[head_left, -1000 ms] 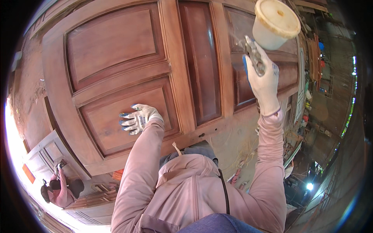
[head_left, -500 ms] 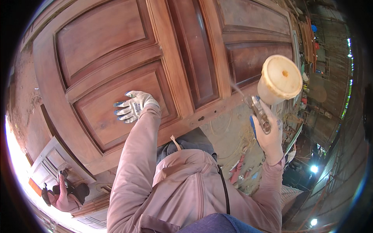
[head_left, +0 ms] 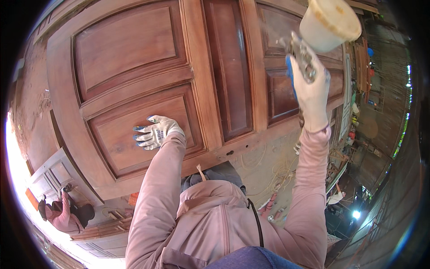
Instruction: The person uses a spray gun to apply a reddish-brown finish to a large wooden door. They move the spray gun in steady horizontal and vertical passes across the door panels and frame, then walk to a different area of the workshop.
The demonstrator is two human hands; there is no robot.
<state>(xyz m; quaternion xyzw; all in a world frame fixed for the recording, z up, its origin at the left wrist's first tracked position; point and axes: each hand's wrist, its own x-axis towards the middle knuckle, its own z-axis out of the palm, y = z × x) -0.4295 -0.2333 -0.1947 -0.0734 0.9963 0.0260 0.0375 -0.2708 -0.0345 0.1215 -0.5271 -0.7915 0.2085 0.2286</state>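
Note:
A reddish-brown panelled wooden door [head_left: 130, 49] lies across the view in front of me. My left hand [head_left: 156, 132], in a white glove with blue fingertips, rests on the lower left panel with its fingers spread. In my gloved right hand [head_left: 312, 85] is a metal spray gun [head_left: 302, 58], gripped and raised over the door's right part. A pale lidded paint cup [head_left: 330, 24] is seen at the gun, cut off by the top edge. Faint mist shows near the nozzle. The trigger fingers are partly hidden behind the gun.
At the lower left another person [head_left: 67, 213] in pink sits by a second, paler door [head_left: 65, 177]. Yellowish cord [head_left: 283, 175] and a red object [head_left: 268, 204] lie on the floor below the door. Stacked wood [head_left: 362, 67] stands at the right, near a bright lamp [head_left: 356, 214].
My right hand has carried the spray gun and its cup upward, away from my body, over the farther right panels. My left hand stays spread on the same panel.

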